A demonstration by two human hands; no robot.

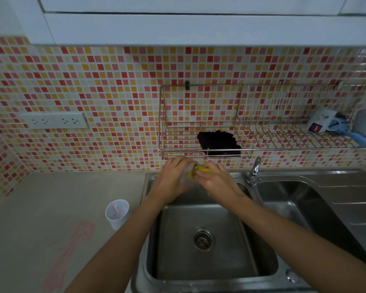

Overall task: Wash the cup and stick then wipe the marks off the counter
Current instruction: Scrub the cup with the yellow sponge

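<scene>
Over the far edge of the left sink basin (201,269), my left hand (171,178) grips a clear plastic cup (188,176) lying on its side. My right hand (216,180) presses a yellow sponge (199,171) against the cup's open end. A second, white cup (117,214) stands on the counter left of the sink with something thin and pale inside; I cannot tell whether it is the stick. Pink zigzag marks (80,233) run across the grey counter (40,197) toward its front edge.
A tap (255,169) rises between the two basins, with no visible water. On the tiled wall hangs a wire rack (262,144) holding a dark cloth (219,142) and a mug (322,120) at right. The right basin (304,208) adjoins a drainboard. Wall sockets (54,121) at left.
</scene>
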